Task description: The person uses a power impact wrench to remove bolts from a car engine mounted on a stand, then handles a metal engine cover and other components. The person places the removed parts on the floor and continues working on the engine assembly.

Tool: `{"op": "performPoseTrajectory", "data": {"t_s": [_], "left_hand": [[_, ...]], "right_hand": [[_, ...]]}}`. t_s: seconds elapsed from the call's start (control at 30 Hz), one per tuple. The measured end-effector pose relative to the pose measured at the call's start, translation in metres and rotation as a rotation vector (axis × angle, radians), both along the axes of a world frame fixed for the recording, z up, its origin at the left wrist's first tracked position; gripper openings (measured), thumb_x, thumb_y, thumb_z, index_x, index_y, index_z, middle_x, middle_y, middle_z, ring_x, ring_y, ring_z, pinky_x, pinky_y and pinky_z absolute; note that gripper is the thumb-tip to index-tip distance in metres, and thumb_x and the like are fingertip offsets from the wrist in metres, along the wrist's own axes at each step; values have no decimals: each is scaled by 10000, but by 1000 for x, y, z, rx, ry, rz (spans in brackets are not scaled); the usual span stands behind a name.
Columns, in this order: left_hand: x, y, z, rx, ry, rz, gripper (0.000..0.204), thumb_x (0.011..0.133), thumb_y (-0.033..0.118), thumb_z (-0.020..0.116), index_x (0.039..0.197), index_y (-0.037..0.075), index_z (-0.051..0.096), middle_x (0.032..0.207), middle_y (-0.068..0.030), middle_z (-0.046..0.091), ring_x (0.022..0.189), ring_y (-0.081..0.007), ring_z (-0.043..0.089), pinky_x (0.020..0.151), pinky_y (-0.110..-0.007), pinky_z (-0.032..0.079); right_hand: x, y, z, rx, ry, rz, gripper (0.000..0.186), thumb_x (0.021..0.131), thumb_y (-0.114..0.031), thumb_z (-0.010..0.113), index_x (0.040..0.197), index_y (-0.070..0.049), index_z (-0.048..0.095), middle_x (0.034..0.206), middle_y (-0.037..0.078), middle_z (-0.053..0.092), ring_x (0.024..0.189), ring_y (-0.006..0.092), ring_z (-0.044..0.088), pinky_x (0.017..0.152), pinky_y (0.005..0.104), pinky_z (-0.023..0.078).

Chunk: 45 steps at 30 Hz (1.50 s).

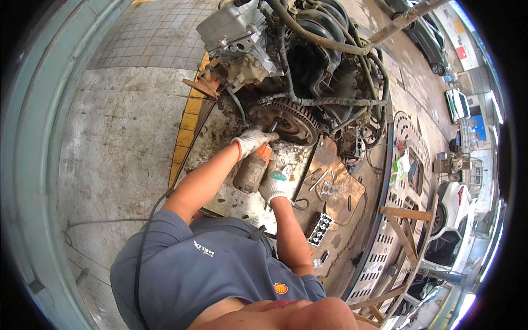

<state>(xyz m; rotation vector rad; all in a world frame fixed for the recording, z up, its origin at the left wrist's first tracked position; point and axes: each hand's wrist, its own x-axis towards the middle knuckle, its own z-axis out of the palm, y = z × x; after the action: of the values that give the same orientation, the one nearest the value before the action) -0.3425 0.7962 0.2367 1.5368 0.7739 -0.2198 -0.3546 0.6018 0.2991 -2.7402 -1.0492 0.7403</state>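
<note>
An orange-and-grey power wrench (252, 171), looking like an impact wrench, points at the toothed flywheel (286, 124) on the engine (313, 60). My left hand (254, 141), in a white knitted glove with an orange cuff, is closed around its front end, beside the socket. My right hand (276, 184), gloved in white with a green patch, is closed at the tool's rear grip; its fingers are partly hidden. The socket meets the flywheel face near its middle, though I cannot tell if it sits on a bolt.
Hoses and a corrugated harness (341, 102) hang across the engine. Loose tools lie on a brown sheet (336, 179) to the right, near a block with round openings (320, 228). A cable (144, 247) runs by my left arm. A perforated metal ramp (379, 242) stands farther right.
</note>
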Motion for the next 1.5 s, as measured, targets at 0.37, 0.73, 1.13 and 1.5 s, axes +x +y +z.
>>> {"op": "performPoseTrajectory", "data": {"t_s": [0.37, 0.73, 1.13, 1.5], "left_hand": [[1, -1, 4, -111, -91, 15, 669, 812, 526, 815, 1113, -64, 725, 1177, -212, 709, 1049, -280, 677, 917, -384, 525], [-13, -20, 2, 54, -83, -52, 936, 802, 700, 734, 1370, -33, 605, 1452, -273, 546, 1347, -338, 528, 1097, -381, 430], [-3, -5, 10, -219, -92, -53, 808, 881, 605, 726, 1316, -65, 614, 1337, -205, 626, 1185, -251, 600, 1022, -373, 478], [5, -15, 1, -38, -21, -57, 695, 854, 615, 735, 1199, 12, 737, 1194, -178, 721, 1090, -249, 650, 993, -376, 479]], "right_hand": [[2, 4, 2, -18, 25, -26, 582, 871, -183, 652, 1405, -52, 461, 1260, 294, 627, 1151, 441, 634, 968, 480, 518], [-11, -9, 3, -39, 91, -69, 879, 818, -281, 719, 1550, -25, 306, 1363, 295, 583, 1352, 437, 497, 1155, 455, 366], [3, -9, -4, -11, 161, -87, 810, 817, -292, 720, 1503, -37, 372, 1315, 294, 601, 1277, 446, 546, 1117, 476, 398], [3, -15, -15, 44, -47, -18, 611, 848, -220, 690, 1385, -27, 472, 1211, 299, 643, 1106, 455, 651, 947, 491, 527]]}}
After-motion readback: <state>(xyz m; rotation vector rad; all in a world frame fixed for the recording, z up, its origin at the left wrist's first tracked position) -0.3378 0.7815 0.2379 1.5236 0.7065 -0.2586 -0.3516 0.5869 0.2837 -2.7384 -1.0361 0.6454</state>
